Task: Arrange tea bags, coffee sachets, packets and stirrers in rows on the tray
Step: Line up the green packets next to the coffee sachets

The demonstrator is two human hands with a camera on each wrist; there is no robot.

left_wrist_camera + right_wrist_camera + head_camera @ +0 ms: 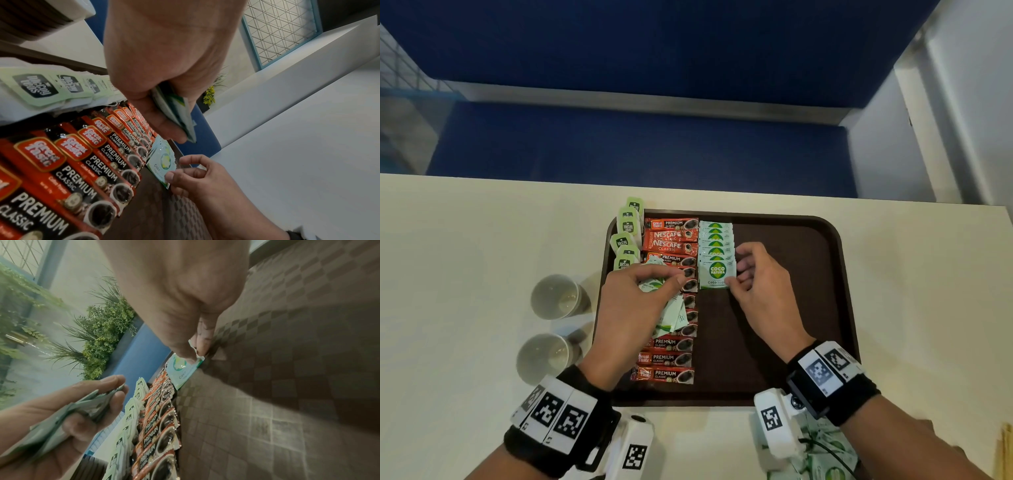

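Brown and checker-textured, the tray (791, 240) lies on a pale table (465, 240) and holds three columns. At its left edge run the tea bags (627, 233), six green-tagged ones in the head view, the farthest overlapping the rim. Next to them lies the column of red coffee sachets (671, 245): about twelve, though the left hand hides part of the middle, so the count is uncertain. Two read Nescafe, the others I can read say Great Taste Premium Classic. Just right of the sachets, seven white-and-green Coco Natura sugar packets (715, 240) overlap like shingles, only the nearest one (715, 272) showing its full face. The right half of the tray is bare.

Two paper cups (555, 296) stand on the table just left of the tray; what they hold cannot be made out. More green-and-white packets (832, 445) lie on the table under the right wrist, too hidden to count.

The left hand (633, 301) hovers over the sachet column, fingers curled round a fanned bundle of sugar packets (671, 313), the thumb (164, 128) pressing them against the fingers; their number is unclear. The right hand (760, 277) pinches the near right corner of the nearest laid packet between thumb (185, 352) and forefinger, the remaining fingers loosely curled.
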